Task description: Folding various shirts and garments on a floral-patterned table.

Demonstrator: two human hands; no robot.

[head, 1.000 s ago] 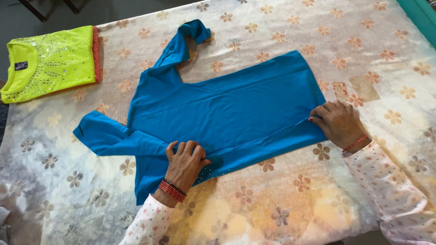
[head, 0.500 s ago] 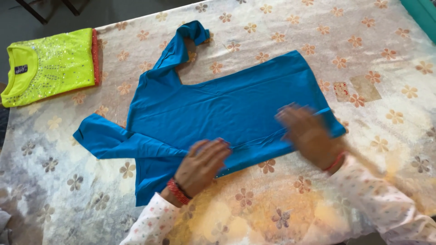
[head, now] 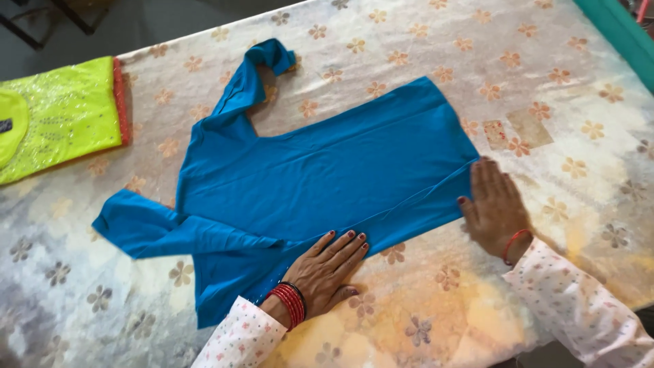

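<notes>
A blue long-sleeved top (head: 320, 177) lies flat on a floral bedsheet (head: 422, 41), its near edge folded over. One sleeve reaches up to the far left, the other lies folded at the near left. My left hand (head: 327, 269) rests flat, fingers together, on the folded near edge of the top. My right hand (head: 494, 204) lies flat at the top's right hem corner, palm down on cloth and sheet. Neither hand grips anything. Red bangles circle my left wrist.
A folded yellow-green sequinned garment (head: 58, 116) with an orange edge lies at the far left of the bed. A teal edge (head: 616, 37) runs along the upper right. Dark floor shows beyond the bed's far left corner.
My right hand swept left across the top and is back at the right hem. My left hand slid right along the folded near edge and lies flat there.
</notes>
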